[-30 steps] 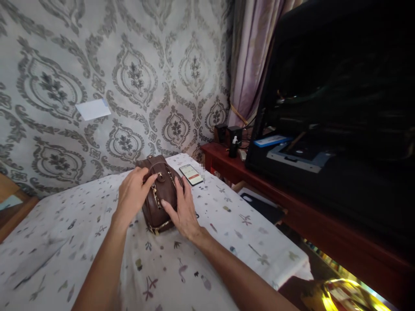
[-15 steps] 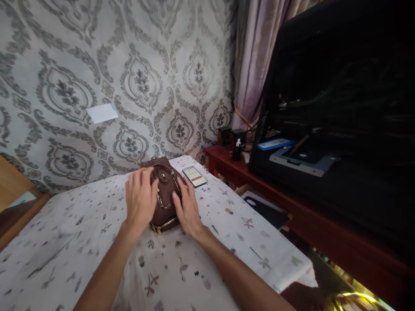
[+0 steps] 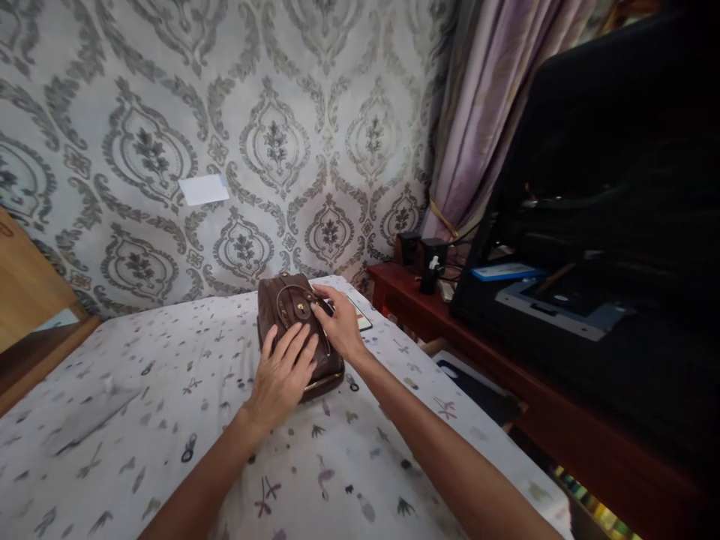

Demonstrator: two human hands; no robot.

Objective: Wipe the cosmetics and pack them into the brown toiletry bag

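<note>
Two bare hands rest on a small brown leather handbag lying near the centre of the frame, on a bed covered with a white patterned sheet. The bag is zipped shut, so its contents cannot be seen; gold metal fittings and a thin curved handle show on its upper face.

The left hand, reaching in from the lower middle of the frame, lies flat on the nearer half of the bag with its fingers spread and straight, pressing down rather than gripping. The right hand comes from the lower right and sits at the bag's right edge; its fingers are loosely curled, fingertips touching the gold fitting near the handle. Whether they pinch the fitting cannot be told.

Just behind the right hand, a phone lies on the sheet, mostly hidden.

To the right of centre, a dark red wooden shelf holds small black boxes. Grey damask wallpaper fills the upper left, with a white paper slip stuck on it.
</note>
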